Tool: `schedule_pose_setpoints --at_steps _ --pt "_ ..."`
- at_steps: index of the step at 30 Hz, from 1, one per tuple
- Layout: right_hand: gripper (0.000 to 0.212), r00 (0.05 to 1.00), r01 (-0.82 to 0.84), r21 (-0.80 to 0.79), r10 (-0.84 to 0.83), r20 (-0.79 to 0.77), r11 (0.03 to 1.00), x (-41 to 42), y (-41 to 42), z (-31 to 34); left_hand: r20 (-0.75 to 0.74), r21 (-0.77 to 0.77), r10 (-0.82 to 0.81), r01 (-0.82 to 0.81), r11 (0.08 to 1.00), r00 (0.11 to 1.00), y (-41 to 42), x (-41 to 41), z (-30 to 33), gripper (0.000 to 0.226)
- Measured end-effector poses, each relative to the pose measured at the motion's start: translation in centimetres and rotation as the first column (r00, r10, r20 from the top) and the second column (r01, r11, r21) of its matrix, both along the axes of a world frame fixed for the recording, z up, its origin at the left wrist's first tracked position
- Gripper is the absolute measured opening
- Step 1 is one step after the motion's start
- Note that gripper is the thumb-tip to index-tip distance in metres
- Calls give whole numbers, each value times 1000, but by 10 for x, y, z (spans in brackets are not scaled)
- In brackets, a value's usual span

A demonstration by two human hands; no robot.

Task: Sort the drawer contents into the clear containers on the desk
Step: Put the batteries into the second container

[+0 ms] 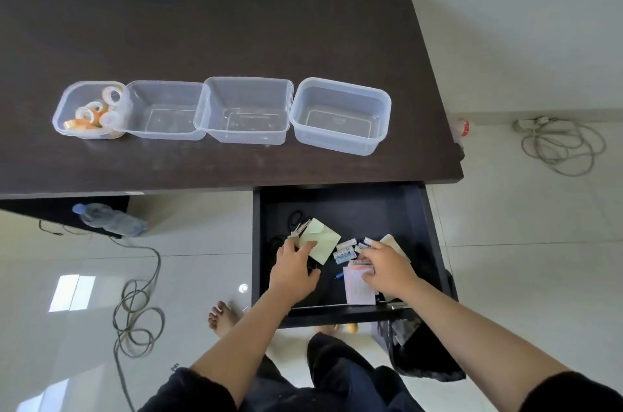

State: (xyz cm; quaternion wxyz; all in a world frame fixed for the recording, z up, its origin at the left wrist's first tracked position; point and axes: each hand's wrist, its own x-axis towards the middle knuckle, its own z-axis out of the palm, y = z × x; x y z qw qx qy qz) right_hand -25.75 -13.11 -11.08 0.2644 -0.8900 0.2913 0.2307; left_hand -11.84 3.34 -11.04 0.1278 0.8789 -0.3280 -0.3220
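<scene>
Both hands are lowered into the open drawer [340, 199] at the lower centre of the frame.

The left hand [295, 268] is laid with relaxed fingers on a pale green sticky-note pad [320, 239], beside scissors [298, 226]. The right hand [387, 265] is curled over a cluster of batteries [347, 251] and a pink note pad [359, 286]; whether anything is actually pinched cannot be told. On the dark desk [236, 30] above, four clear containers are set in a touching row: the leftmost container [64, 111] is filled with tape rolls [89, 113], while the second container [165, 109], third container [244, 108] and rightmost container [340, 114] are seen bare. A water bottle [109, 219] is seen on the floor at the left.
</scene>
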Motion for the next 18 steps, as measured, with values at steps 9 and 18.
schedule_pose_setpoints --at_steps 9,18 --pt "55 995 68 40 -65 -72 997 -11 4 -15 21 118 70 -72 990 997 -25 -3 -21 53" --pt "39 995 83 220 -70 -65 972 5 -12 -10 62 176 207 -215 961 976 -36 9 -20 41"
